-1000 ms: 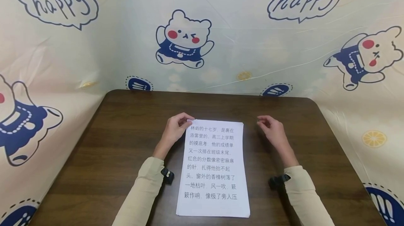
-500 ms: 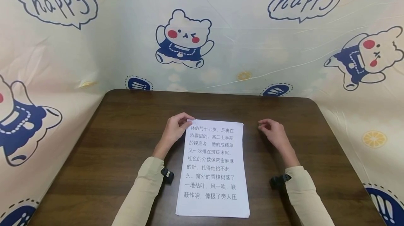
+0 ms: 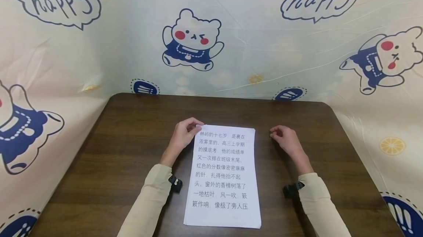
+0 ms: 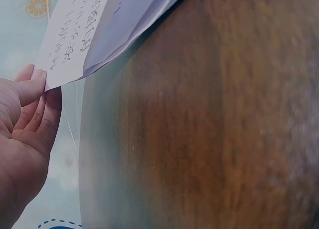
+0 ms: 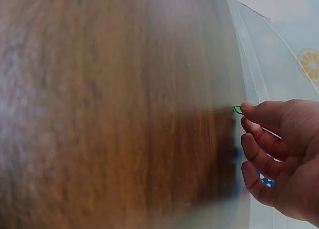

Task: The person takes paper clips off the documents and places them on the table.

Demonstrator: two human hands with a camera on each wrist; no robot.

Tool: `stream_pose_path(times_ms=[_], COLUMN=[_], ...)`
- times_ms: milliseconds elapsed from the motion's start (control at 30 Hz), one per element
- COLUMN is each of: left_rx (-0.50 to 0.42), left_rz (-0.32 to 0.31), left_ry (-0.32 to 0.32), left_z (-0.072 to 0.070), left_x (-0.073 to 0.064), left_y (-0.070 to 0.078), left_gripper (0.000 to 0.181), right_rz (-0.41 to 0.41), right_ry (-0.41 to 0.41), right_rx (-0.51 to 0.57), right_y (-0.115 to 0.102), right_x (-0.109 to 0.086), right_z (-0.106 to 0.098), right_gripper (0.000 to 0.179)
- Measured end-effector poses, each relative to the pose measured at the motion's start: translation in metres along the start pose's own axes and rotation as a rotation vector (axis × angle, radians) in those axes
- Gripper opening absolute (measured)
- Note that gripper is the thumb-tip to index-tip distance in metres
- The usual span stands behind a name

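Note:
A stack of white printed paper sheets extends toward the person in the head view, covered with large Chinese text. My left hand pinches its far left corner between thumb and fingers. In the left wrist view the sheets fan slightly apart along the edge, and the thumb of the left hand lies on the top sheet. To the right of the stack, apart from it, my right hand pinches a small green paper clip. Only a wire loop of the clip shows past the fingertips.
The dark wooden table has rounded far corners. Behind it and at both sides hangs a pale printed curtain with bears and lettering. Black cameras are strapped to both wrists, below beige sleeves.
My right hand has moved slightly down the head view, toward the person, still holding the clip. The left hand and the sheets stay nearly where they were.

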State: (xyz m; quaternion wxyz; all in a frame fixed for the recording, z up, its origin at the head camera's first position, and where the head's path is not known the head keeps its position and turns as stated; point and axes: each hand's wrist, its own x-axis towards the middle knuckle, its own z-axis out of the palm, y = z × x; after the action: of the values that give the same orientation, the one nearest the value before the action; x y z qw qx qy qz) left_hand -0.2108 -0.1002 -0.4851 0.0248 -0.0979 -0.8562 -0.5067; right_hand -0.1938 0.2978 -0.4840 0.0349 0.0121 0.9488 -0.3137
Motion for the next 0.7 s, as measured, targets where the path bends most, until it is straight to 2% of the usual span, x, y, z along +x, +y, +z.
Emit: stream_pose_path(times_ms=[700], left_rx=[-0.004], left_rz=[-0.011], left_ry=[-0.009], left_z=[-0.0002], left_x=[-0.0009], left_y=[0.0006], left_gripper=[0.016], right_rz=[-0.023], right_ry=[0.014], right_rx=[-0.107], right_y=[-0.0001], right_x=[0.002], right_z=[0.0008], right_gripper=[0.022])
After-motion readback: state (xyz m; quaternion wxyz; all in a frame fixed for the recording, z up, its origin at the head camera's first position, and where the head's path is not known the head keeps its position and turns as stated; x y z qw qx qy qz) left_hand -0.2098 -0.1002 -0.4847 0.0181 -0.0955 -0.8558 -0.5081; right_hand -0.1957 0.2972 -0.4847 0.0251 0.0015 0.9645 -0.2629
